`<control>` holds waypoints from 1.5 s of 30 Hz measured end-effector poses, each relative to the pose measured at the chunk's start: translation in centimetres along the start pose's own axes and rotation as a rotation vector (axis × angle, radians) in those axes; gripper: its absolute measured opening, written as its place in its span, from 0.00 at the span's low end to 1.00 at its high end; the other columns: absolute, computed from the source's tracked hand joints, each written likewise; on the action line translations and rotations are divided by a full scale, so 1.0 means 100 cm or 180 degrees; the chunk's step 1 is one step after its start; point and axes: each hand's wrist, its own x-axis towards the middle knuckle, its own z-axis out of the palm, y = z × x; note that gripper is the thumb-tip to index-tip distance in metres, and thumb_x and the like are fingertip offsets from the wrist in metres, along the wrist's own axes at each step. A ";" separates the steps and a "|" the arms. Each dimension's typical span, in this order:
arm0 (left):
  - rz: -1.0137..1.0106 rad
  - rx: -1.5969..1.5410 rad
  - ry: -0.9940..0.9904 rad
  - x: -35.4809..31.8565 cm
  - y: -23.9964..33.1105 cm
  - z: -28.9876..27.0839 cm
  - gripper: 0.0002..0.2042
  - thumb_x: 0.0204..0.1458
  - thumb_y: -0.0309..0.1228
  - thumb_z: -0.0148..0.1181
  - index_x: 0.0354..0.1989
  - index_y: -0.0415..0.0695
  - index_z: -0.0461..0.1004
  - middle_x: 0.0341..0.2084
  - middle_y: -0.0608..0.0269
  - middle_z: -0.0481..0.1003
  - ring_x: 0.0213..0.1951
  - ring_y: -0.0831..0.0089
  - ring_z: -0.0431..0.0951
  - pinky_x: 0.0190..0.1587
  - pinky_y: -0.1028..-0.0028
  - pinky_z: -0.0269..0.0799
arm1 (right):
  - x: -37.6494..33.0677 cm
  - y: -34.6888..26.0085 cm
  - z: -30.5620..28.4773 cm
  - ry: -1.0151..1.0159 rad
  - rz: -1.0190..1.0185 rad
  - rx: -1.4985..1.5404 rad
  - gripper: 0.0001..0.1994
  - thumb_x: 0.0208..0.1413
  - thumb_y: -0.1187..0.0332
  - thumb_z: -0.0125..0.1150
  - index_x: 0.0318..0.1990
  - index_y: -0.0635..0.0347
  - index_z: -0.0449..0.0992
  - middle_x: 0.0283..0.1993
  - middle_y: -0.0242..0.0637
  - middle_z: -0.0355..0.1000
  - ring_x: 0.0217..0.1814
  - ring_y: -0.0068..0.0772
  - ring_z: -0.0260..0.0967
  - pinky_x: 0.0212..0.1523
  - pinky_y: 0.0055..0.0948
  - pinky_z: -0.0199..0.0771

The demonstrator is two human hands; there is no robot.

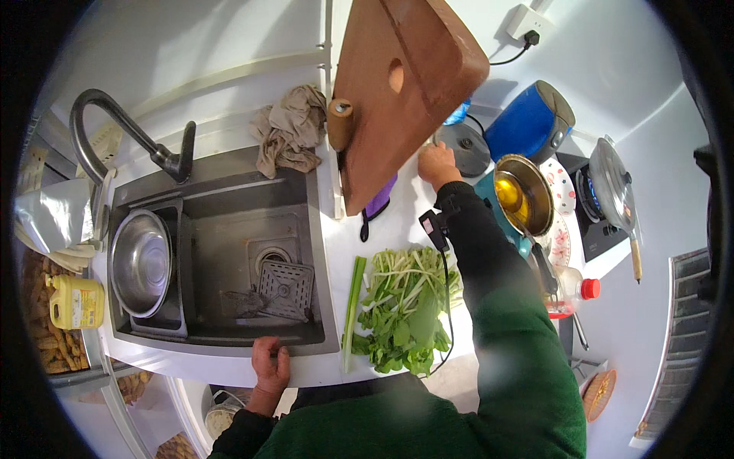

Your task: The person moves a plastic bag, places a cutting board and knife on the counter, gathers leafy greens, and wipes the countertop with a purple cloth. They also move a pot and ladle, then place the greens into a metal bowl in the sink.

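Observation:
My left hand [271, 365] rests at the front rim of the dark sink [229, 350], fingers curled loosely with nothing visible in them. My right arm stretches far across the counter. At its end my right hand [438, 164] is closed beside a round dark grey lid [468, 153]; whatever its fingers hold, if anything, is hidden. Just left of that hand a large brown wooden cutting board [405, 92] stands on edge and tilts. Leafy green vegetables [405, 314] lie in a pile between my arms, with a long green stalk [354, 314] alongside.
A metal bowl [141, 264] sits inside the sink, under the faucet [130, 130]. A crumpled cloth [290, 130] lies behind. At right are a pot [544, 195] with yellow liquid, a blue appliance [527, 126], a red-capped bottle [569, 291] and a lidded pan [612, 183] over a lit burner.

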 end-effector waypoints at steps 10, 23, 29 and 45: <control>-0.0069 -0.0258 -0.0092 -0.002 -0.004 -0.002 0.08 0.45 0.20 0.53 0.35 0.38 0.66 0.26 0.55 0.67 0.26 0.63 0.66 0.28 0.70 0.64 | -0.051 0.030 0.030 0.0378 -0.0552 0.1115 0.12 0.42 0.79 0.50 0.36 0.65 0.76 0.44 0.45 0.69 0.47 0.51 0.67 0.50 0.38 0.67; -0.0192 -0.0400 -0.0209 -0.007 -0.012 -0.001 0.08 0.50 0.22 0.50 0.38 0.38 0.68 0.32 0.55 0.67 0.31 0.67 0.67 0.32 0.74 0.65 | -0.210 0.032 0.017 -0.0551 0.0300 0.1338 0.12 0.42 0.75 0.48 0.32 0.69 0.76 0.40 0.60 0.69 0.43 0.57 0.68 0.47 0.43 0.68; -0.0271 -0.0418 -0.0137 -0.012 -0.020 0.003 0.08 0.50 0.23 0.50 0.39 0.37 0.68 0.34 0.56 0.67 0.32 0.68 0.67 0.34 0.75 0.65 | -0.283 0.020 0.024 0.0938 0.0920 0.2129 0.18 0.43 0.80 0.46 0.44 0.65 0.72 0.43 0.53 0.69 0.46 0.55 0.66 0.48 0.40 0.67; -0.1206 -0.1089 0.0100 -0.023 0.005 -0.003 0.07 0.54 0.25 0.50 0.40 0.38 0.69 0.24 0.70 0.68 0.24 0.83 0.65 0.28 0.83 0.62 | -0.496 0.097 -0.069 0.0755 -0.0500 0.3746 0.12 0.53 0.63 0.56 0.26 0.63 0.69 0.22 0.46 0.64 0.24 0.46 0.63 0.26 0.36 0.63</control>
